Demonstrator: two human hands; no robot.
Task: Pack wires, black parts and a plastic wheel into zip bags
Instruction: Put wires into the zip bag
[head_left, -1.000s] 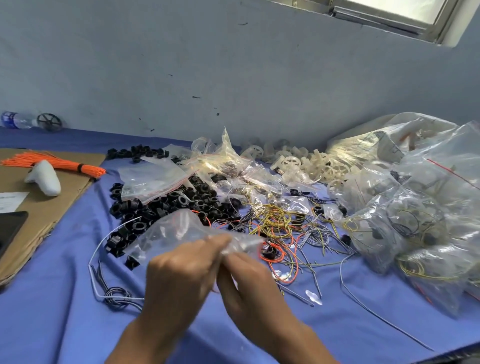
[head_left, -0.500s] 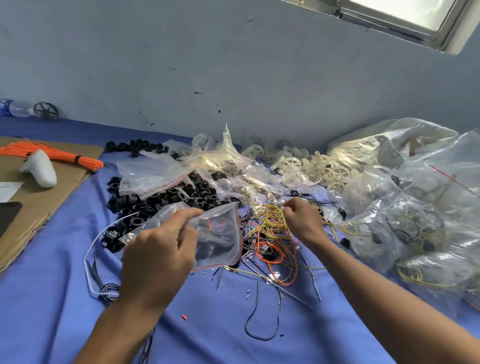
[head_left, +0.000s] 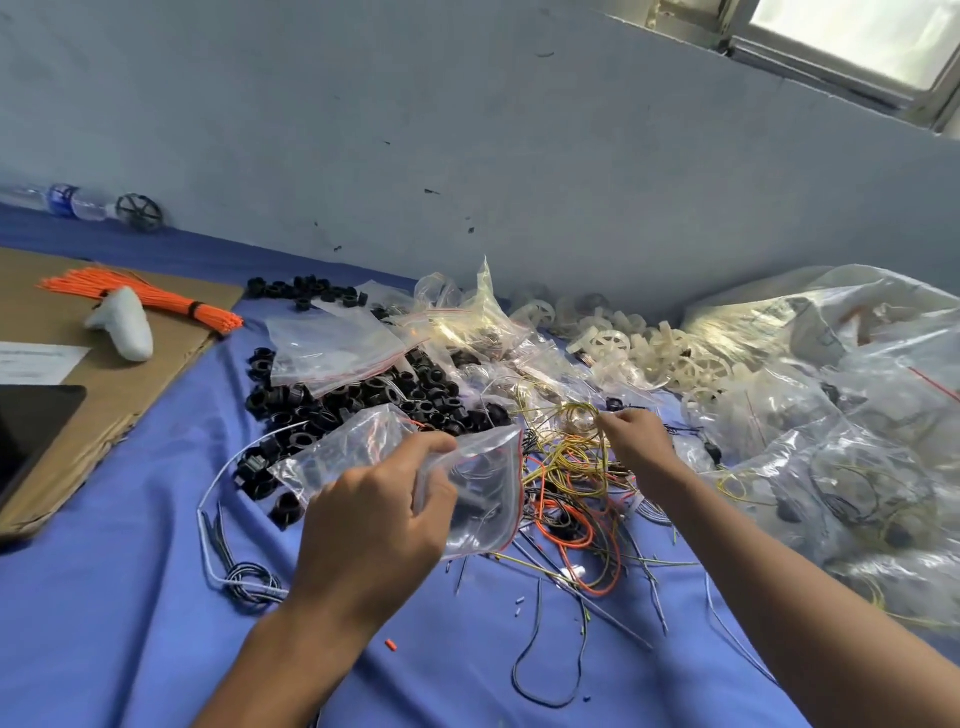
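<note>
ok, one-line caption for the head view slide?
Left hand grips a clear zip bag while the right hand pinches a yellow wire coil over the wire pile on blue cloth.

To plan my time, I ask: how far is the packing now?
Done: filled bags are piled on the right. In hand: the left hand holds a zip bag, the right hand pinches yellow wires. Left: loose black parts, cream wheels and tangled wires lie unpacked on the cloth.
</note>
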